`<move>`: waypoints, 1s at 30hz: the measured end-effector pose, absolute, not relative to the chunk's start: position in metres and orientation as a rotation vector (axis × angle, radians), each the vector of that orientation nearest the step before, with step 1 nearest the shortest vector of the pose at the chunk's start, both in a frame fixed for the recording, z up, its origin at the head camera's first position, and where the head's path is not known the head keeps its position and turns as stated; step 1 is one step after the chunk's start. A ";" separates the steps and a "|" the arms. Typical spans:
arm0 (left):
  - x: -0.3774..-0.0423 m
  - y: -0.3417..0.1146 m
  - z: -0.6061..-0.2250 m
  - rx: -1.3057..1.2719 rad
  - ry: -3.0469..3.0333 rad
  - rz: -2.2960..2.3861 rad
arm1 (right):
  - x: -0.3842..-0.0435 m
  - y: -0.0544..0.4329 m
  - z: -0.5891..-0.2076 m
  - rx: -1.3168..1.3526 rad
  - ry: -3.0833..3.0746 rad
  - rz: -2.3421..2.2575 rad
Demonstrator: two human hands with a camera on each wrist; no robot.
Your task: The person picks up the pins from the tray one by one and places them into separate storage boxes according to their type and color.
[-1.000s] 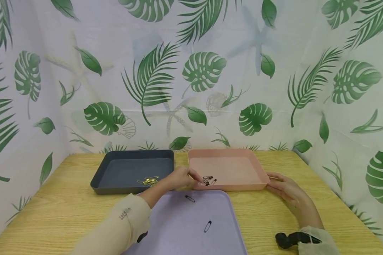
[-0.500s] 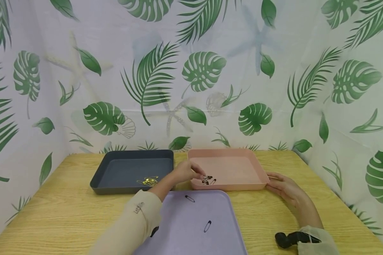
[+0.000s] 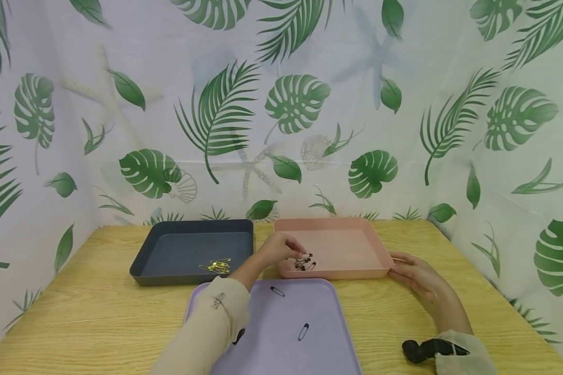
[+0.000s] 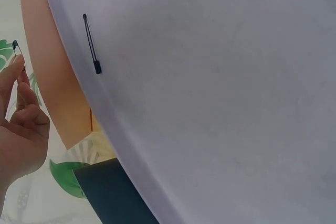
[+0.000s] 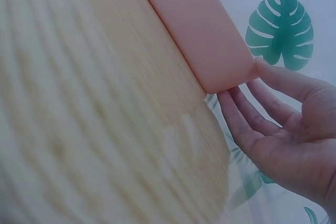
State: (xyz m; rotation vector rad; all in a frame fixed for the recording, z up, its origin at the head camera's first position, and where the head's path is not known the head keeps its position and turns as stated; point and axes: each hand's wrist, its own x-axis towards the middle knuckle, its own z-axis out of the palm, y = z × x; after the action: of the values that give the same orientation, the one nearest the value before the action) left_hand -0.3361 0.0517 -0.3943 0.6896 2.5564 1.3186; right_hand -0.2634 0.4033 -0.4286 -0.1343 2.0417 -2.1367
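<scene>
My left hand (image 3: 279,247) is over the near left corner of the pink tray (image 3: 342,245). Between thumb and forefinger it pinches a black safety pin (image 4: 15,44), whose dark cap sticks up past the fingertips in the left wrist view. Just below those fingertips, several black safety pins (image 3: 301,264) lie in a small heap inside the pink tray. My right hand (image 5: 294,135) holds that tray's near right corner, the thumb on its rim and the fingers around its side. On the lilac tray (image 3: 326,312) in front lie two more black safety pins, one being the nearer pin (image 3: 306,326).
A dark grey tray (image 3: 178,250) stands left of the pink one, with several gold safety pins (image 3: 220,267) near its front wall. All the trays are on a wooden table (image 3: 94,312). A leaf-patterned sheet (image 3: 328,172) hangs behind and at both sides.
My left hand has shifted slightly right and lifted a little from the pin heap, now with a black safety pin showing at its fingertips. My right hand stays at the tray corner.
</scene>
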 end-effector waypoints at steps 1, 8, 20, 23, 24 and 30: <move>-0.336 0.052 -0.394 0.681 2.554 1.323 | -0.263 0.403 -0.429 -0.137 2.044 -2.135; -0.337 0.054 -0.395 0.675 2.541 1.345 | -0.263 0.403 -0.429 -0.133 2.067 -2.122; -0.338 0.051 -0.396 0.653 2.557 1.319 | -0.263 0.403 -0.428 -0.128 2.075 -2.115; -0.338 0.050 -0.396 0.660 2.554 1.323 | -0.263 0.403 -0.428 -0.127 2.079 -2.114; -0.339 0.049 -0.397 0.662 2.554 1.322 | -0.263 0.403 -0.428 -0.129 2.081 -2.112; -0.337 0.043 -0.396 0.763 2.535 1.333 | -0.263 0.403 -0.428 -0.131 2.092 -2.103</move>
State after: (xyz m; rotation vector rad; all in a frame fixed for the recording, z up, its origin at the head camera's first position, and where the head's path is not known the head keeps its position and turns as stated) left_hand -0.3373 0.0433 -0.3963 0.7634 2.5349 1.3329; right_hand -0.2631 0.4026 -0.4282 -0.1309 2.0917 -2.1025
